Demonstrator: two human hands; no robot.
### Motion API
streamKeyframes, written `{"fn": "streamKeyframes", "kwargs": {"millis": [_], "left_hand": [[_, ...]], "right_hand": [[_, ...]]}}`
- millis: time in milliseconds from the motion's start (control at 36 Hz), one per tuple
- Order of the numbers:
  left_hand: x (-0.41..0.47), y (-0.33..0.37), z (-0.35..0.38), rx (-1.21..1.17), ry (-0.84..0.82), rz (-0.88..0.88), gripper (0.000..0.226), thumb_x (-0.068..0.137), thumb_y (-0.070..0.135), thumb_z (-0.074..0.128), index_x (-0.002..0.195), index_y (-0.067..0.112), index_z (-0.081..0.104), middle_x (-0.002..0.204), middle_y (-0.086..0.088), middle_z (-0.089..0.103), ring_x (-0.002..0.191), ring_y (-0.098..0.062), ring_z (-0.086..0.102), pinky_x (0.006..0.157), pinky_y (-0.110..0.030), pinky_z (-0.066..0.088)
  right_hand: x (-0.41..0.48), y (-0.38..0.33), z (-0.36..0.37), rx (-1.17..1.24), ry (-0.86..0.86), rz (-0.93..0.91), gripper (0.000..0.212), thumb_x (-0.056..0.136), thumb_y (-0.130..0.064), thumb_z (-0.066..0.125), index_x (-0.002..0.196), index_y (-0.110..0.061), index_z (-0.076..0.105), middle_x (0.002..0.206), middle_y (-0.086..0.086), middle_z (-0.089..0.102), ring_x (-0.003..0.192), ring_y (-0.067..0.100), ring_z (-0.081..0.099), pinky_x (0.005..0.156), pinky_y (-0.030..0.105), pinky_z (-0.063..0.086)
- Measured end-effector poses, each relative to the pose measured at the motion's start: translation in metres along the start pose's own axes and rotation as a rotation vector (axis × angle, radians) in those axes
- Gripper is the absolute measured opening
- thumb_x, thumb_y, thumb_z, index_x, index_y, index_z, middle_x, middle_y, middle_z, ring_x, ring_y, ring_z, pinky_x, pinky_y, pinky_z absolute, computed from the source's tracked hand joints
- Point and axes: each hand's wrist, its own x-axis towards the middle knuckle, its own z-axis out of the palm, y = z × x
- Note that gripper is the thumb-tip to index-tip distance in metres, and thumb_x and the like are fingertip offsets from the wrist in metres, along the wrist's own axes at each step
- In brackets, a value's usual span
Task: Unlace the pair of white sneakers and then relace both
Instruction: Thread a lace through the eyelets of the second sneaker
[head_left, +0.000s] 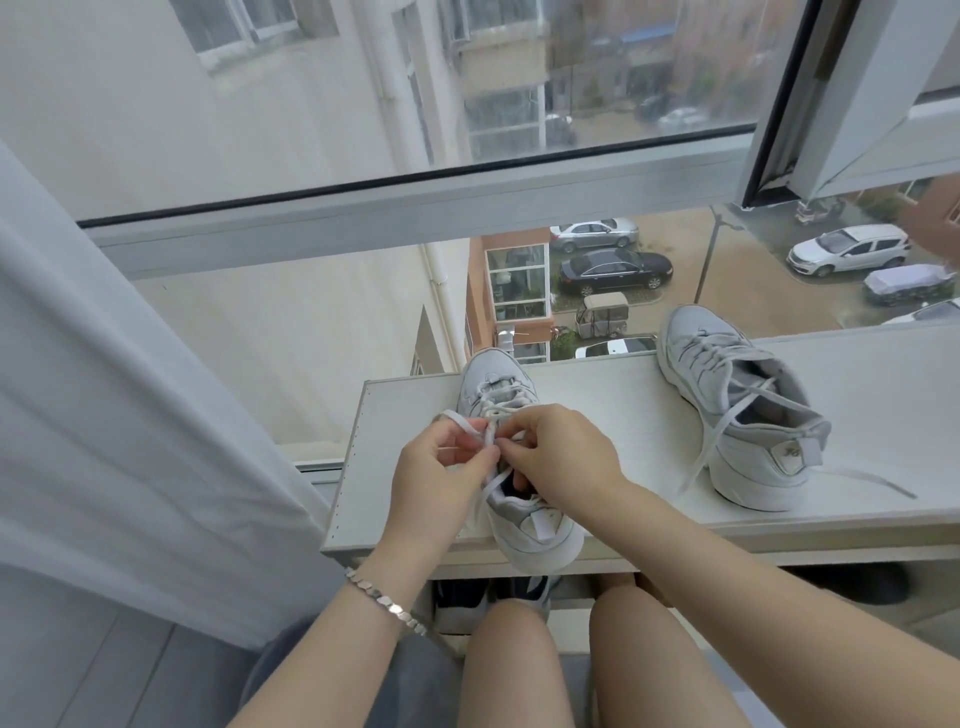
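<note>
We work sneaker (540, 530) at bench (623, 415) front-left edge; left hand (441, 467), right hand (561, 457) both pinch lace (457, 418) near top eyelets. We should draw lace flat, evenly, shoe steadied; other sneaker (748, 415) sits rightward

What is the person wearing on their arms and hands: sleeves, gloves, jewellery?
No sleeves in view; both forearms are uncovered. Neither the left hand nor the right hand is gloved. A silver bracelet of flat angular links circles the left wrist. No rings show.
</note>
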Motion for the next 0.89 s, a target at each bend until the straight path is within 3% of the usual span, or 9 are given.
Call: {"fn": "streamKeyframes", "kwargs": {"millis": [111, 250, 389, 500, 583, 639, 722, 778, 889], "left_hand": [[-0.001, -0.003, 0.003, 0.023, 0.101, -0.045, 0.021, 0.075, 0.016, 0.075, 0.081, 0.022, 0.056, 0.079, 0.003, 0.066, 0.068, -0.005, 0.062, 0.059, -0.008, 0.046], [0.000, -0.005, 0.006, 0.084, 0.118, -0.056, 0.030, 0.073, 0.027, 0.076, 0.086, 0.029, 0.049, 0.077, 0.006, 0.064, 0.063, 0.008, 0.058, 0.055, -0.004, 0.042], [0.003, -0.006, 0.005, 0.123, 0.055, -0.039, 0.037, 0.074, 0.019, 0.072, 0.091, 0.040, 0.048, 0.075, 0.002, 0.061, 0.061, 0.006, 0.056, 0.054, -0.005, 0.042], [0.004, -0.008, 0.006, 0.173, 0.011, -0.035, 0.019, 0.075, 0.030, 0.070, 0.089, 0.038, 0.062, 0.074, 0.007, 0.055, 0.060, -0.001, 0.052, 0.052, -0.007, 0.040], [0.005, -0.010, 0.007, 0.236, 0.058, -0.013, 0.017, 0.073, 0.037, 0.069, 0.084, 0.044, 0.058, 0.093, 0.009, 0.051, 0.076, -0.002, 0.051, 0.060, -0.006, 0.039], [0.004, -0.011, 0.007, 0.217, 0.090, -0.011, 0.019, 0.073, 0.035, 0.070, 0.082, 0.042, 0.055, 0.102, 0.007, 0.049, 0.087, 0.000, 0.051, 0.067, -0.008, 0.038], [0.002, -0.011, 0.007, 0.125, 0.074, -0.048, 0.030, 0.075, 0.028, 0.069, 0.088, 0.042, 0.046, 0.104, 0.014, 0.051, 0.088, 0.002, 0.057, 0.062, -0.007, 0.044], [0.001, -0.008, 0.009, 0.111, 0.013, -0.066, 0.032, 0.078, 0.026, 0.067, 0.092, 0.044, 0.045, 0.100, 0.017, 0.058, 0.082, 0.005, 0.060, 0.061, -0.009, 0.048], [-0.002, 0.000, 0.017, 0.210, -0.091, -0.041, 0.032, 0.082, 0.028, 0.062, 0.104, 0.047, 0.048, 0.099, 0.018, 0.060, 0.078, 0.005, 0.061, 0.069, -0.018, 0.053]], "right_hand": [[-0.007, -0.001, 0.003, -0.028, 0.116, 0.009, 0.015, 0.087, -0.026, 0.055, 0.086, -0.027, 0.070, 0.079, -0.007, 0.068, 0.078, 0.014, 0.059, 0.063, 0.027, 0.044], [-0.018, 0.006, 0.000, -0.001, 0.254, -0.041, 0.015, 0.091, -0.024, 0.051, 0.092, -0.024, 0.066, 0.083, -0.005, 0.068, 0.083, 0.017, 0.059, 0.068, 0.030, 0.042], [-0.025, 0.005, -0.027, 0.495, 0.290, -0.027, 0.020, 0.092, -0.010, 0.051, 0.077, -0.022, 0.057, 0.085, -0.007, 0.063, 0.079, 0.005, 0.056, 0.071, 0.009, 0.041], [-0.022, 0.003, -0.058, 1.178, 0.133, 0.048, 0.024, 0.099, -0.010, 0.036, 0.077, -0.013, 0.047, 0.072, 0.004, 0.070, 0.078, 0.018, 0.067, 0.081, 0.027, 0.054], [-0.020, 0.008, -0.076, 1.383, 0.092, 0.089, 0.027, 0.100, -0.010, 0.031, 0.076, -0.015, 0.042, 0.050, -0.001, 0.043, 0.046, 0.014, 0.047, 0.058, 0.027, 0.056], [-0.017, 0.017, -0.089, 1.255, 0.148, 0.089, 0.030, 0.099, -0.009, 0.032, 0.072, -0.017, 0.041, 0.050, -0.005, 0.030, 0.041, 0.009, 0.029, 0.040, 0.018, 0.039], [-0.011, 0.027, -0.108, 1.043, 0.144, 0.097, 0.031, 0.098, -0.006, 0.033, 0.071, -0.018, 0.040, 0.047, -0.009, 0.027, 0.037, 0.005, 0.022, 0.036, 0.013, 0.020], [-0.009, 0.030, -0.114, 0.773, 0.085, 0.141, 0.029, 0.095, -0.005, 0.036, 0.069, -0.016, 0.043, 0.043, -0.009, 0.031, 0.036, 0.006, 0.022, 0.037, 0.013, 0.019], [-0.014, 0.029, -0.118, -0.150, 0.045, 0.050, 0.024, 0.090, -0.019, 0.048, 0.067, -0.022, 0.055, 0.049, -0.009, 0.048, 0.043, 0.010, 0.038, 0.041, 0.015, 0.031]]}}
